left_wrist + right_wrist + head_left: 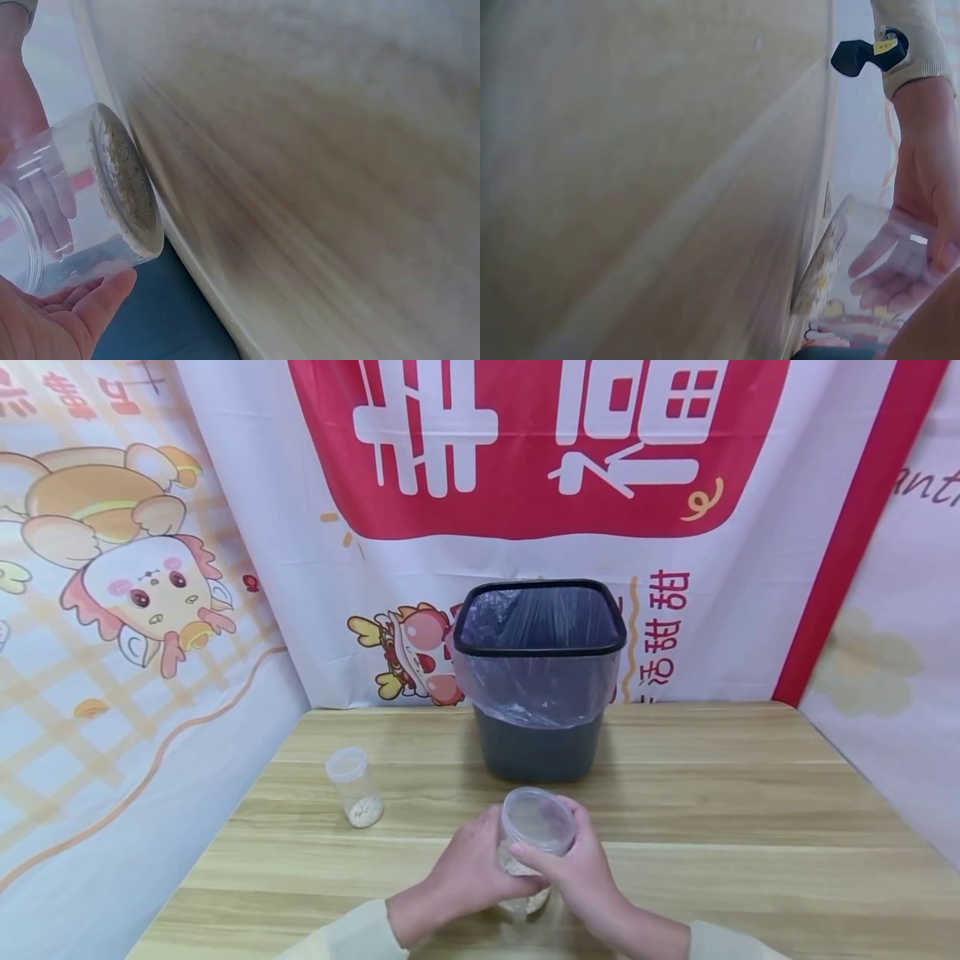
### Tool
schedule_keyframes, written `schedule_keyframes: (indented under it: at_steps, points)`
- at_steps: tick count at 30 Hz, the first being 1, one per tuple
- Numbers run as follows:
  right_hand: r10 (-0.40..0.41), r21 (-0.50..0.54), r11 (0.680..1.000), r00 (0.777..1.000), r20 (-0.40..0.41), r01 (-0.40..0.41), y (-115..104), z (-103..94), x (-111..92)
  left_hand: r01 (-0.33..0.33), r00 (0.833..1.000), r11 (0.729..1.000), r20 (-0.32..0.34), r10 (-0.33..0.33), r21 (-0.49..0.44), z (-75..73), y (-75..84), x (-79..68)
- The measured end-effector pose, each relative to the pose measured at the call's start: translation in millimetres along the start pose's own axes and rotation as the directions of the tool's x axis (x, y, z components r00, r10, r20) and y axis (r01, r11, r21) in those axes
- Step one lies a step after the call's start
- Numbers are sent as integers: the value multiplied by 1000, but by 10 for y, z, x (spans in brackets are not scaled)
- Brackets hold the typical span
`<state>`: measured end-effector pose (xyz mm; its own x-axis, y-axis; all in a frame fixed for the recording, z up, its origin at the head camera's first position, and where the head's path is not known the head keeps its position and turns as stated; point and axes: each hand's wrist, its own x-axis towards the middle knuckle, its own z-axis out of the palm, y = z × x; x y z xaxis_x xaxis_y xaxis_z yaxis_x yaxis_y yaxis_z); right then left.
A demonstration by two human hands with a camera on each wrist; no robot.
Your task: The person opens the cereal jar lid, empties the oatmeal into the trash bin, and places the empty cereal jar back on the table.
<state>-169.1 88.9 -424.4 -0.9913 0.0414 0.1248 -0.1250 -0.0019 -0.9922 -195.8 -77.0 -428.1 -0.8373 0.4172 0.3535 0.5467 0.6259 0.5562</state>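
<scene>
Both hands hold a clear plastic jar [523, 906] near the front of the table. Pale, grainy material [126, 180] lies in a layer at its bottom. My left hand [474, 868] grips the jar's body from the left, thumb across the near side. On the right, my right hand [588, 872] wraps round the upper part, its thumb just under the translucent lid [538, 820]. In the left wrist view the jar's base stands close to the tabletop. Part of the jar's wall is hidden behind the fingers.
A second clear jar [351, 781] with pale material at its bottom stands to the left on the wooden table [712, 802]. Behind the hands is a dark bin [536, 752] with a black rim and a plastic liner. Printed cloths [247, 568] surround the table.
</scene>
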Motion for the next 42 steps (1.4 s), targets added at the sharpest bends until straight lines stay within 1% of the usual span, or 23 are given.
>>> schedule_keyframes:
  at_steps: [4, 7, 9, 12, 15, 18, 21, 23, 26, 28, 30, 33, 35, 37, 38, 42]
  points:
    - [-18, 55, 998, 997, 79, 14, 4, -62, 28, -16, 999, 999, 41, 18, -51, -39, -36, 13]
    - [-37, 70, 997, 989, 140, 28, 29, -122, 60, -24, 995, 995, 96, 34, -101, -69, -75, 30]
    - [-59, 72, 996, 979, 196, 46, 52, -168, 90, -28, 990, 992, 137, 45, -123, -91, -99, 46]
    - [-93, 65, 995, 950, 298, 77, 84, -245, 142, -40, 979, 987, 191, 69, -155, -122, -130, 69]
    - [-132, 94, 990, 907, 401, 102, 106, -310, 193, -63, 968, 982, 227, 104, -180, -147, -154, 83]
    - [-153, 142, 985, 867, 475, 96, 119, -352, 232, -80, 961, 978, 246, 127, -191, -159, -168, 88]
    - [-164, 174, 981, 845, 510, 85, 120, -371, 256, -72, 960, 980, 254, 119, -185, -159, -170, 91]
    - [-163, 185, 980, 839, 518, 76, 115, -376, 263, -58, 962, 983, 252, 102, -175, -152, -168, 92]
    - [-154, 191, 980, 845, 513, 62, 99, -373, 260, -32, 969, 983, 237, 74, -179, -136, -161, 90]
    - [-144, 192, 980, 863, 485, 56, 83, -354, 247, -12, 975, 983, 216, 53, -186, -119, -152, 84]
    - [-130, 192, 980, 893, 431, 50, 59, -320, 220, 6, 981, 980, 190, 33, -197, -99, -139, 76]
    - [-75, 183, 983, 948, 311, 17, 8, -246, 160, 29, 989, 981, 147, -1, -191, -67, -110, 58]
    - [-33, 173, 985, 973, 226, -7, -27, -193, 111, 38, 993, 983, 121, -16, -181, -48, -89, 47]
    - [3, 160, 987, 988, 158, -28, -53, -139, 67, 45, 995, 984, 97, -29, -170, -34, -65, 35]
    - [12, 153, 988, 991, 132, -32, -61, -113, 47, 45, 996, 986, 84, -32, -162, -29, -52, 30]
    - [36, 103, 994, 998, 46, -41, -81, -23, -11, 61, 998, 991, 42, -56, -119, -9, 7, 14]
